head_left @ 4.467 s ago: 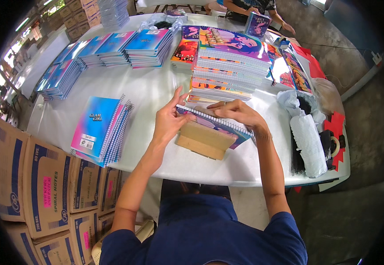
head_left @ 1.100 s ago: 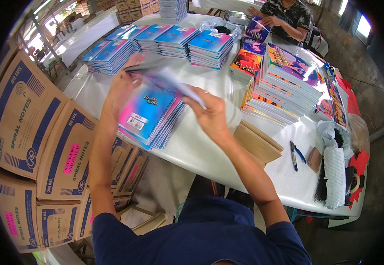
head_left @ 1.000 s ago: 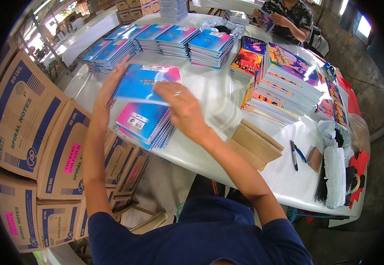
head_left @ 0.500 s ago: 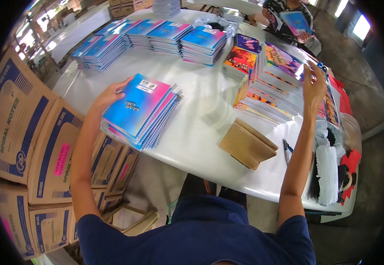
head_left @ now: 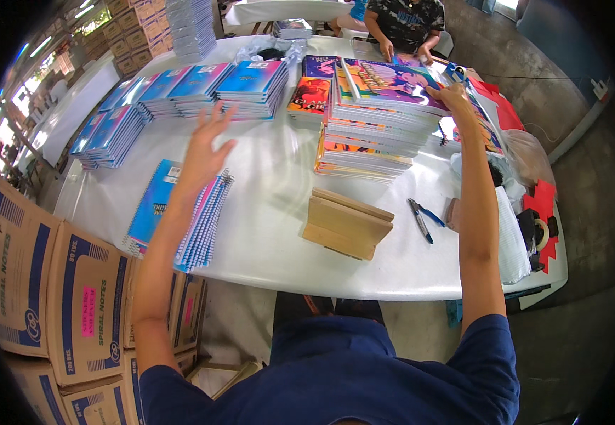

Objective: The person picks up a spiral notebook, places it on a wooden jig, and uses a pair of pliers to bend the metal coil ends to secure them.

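My left hand (head_left: 207, 150) is open with its fingers spread, raised over the table and holding nothing. Its forearm crosses in front of a stack of blue-and-pink spiral notebooks (head_left: 149, 205), hiding part of it. On the right stands a tall stack of printed booklets with white page edges (head_left: 374, 131). The top one is a purple-and-yellow booklet (head_left: 399, 83), and a pale strip shows raised along its left side. My right hand (head_left: 453, 98) has its fingers closed on the right edge of this top booklet.
A folded brown cardboard piece (head_left: 350, 221) and blue-handled pliers (head_left: 424, 218) lie near the front edge. More blue notebook stacks (head_left: 251, 81) line the far left. A co-worker (head_left: 406, 28) sits across the table. Cartons (head_left: 84, 297) stand at left, tape (head_left: 542, 232) at right.
My left hand has let go of the spiral notebook stack and risen forward, fingers spreading. My right hand has come down onto the top booklet's edge. The view has turned rightward.
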`<state>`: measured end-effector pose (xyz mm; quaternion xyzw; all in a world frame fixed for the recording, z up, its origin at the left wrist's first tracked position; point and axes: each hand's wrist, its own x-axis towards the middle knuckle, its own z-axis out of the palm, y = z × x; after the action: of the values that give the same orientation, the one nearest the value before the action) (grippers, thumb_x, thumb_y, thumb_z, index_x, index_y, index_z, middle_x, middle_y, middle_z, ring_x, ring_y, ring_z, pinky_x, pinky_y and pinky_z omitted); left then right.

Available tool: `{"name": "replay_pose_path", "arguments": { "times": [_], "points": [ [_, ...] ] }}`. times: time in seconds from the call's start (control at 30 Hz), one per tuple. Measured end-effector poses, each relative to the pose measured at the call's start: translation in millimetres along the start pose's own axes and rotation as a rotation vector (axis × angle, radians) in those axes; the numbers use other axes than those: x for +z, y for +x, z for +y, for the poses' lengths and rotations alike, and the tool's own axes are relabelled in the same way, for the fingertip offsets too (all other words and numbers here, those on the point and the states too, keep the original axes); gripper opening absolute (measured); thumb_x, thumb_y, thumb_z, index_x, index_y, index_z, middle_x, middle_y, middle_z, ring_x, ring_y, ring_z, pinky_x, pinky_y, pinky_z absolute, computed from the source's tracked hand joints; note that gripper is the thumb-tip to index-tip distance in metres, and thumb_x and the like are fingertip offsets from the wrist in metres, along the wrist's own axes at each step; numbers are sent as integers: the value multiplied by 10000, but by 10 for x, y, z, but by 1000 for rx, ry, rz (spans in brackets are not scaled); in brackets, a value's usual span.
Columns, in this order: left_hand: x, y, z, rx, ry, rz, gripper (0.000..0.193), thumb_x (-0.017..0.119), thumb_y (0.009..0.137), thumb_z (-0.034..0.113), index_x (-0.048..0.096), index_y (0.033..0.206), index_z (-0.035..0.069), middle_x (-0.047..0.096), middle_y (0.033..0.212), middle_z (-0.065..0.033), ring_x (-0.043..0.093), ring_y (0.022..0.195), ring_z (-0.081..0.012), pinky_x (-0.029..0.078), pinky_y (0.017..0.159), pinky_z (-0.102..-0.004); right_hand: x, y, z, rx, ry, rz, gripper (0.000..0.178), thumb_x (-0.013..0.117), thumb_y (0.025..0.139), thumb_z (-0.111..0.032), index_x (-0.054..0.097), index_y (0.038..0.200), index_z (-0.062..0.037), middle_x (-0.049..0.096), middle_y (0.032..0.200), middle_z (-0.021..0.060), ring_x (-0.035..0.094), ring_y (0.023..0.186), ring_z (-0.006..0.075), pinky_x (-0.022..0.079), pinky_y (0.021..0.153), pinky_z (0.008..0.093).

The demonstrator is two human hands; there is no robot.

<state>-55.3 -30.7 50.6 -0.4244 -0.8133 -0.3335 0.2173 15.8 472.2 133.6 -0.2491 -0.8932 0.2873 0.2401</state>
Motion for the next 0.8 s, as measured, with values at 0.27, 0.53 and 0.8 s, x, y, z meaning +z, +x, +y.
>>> {"name": "replay_pose_path", "arguments": {
  "times": [0.27,0.53,0.8],
  "points": [
    [878,743,999,-30,-336,-6,682,688,809,51,443,1431,191,448,1464,-90,256,1438,-271,183,1177,-394,-11,225,275,-77,-74,104,448,771,752,-341,635,734,85,609,660,168,571,613,210,433,602,379],
    [1143,1242,1288,-151,-285,-88,744,690,822,113,332,1474,137,554,1357,-96,470,1299,-304,204,1174,-402,-124,105,255,-205,-244,236,500,753,755,-406,627,931,44,668,937,263,663,907,375,492,782,451],
    [1339,1142,1111,-88,-205,39,769,644,836,66,252,1496,105,589,1312,-99,503,1257,-343,228,1163,-411,220,-636,-601,-1164,-20,153,431,754,760,-244,664,1164,-124,642,1157,130,628,1000,335,503,835,461]
  ]
}}
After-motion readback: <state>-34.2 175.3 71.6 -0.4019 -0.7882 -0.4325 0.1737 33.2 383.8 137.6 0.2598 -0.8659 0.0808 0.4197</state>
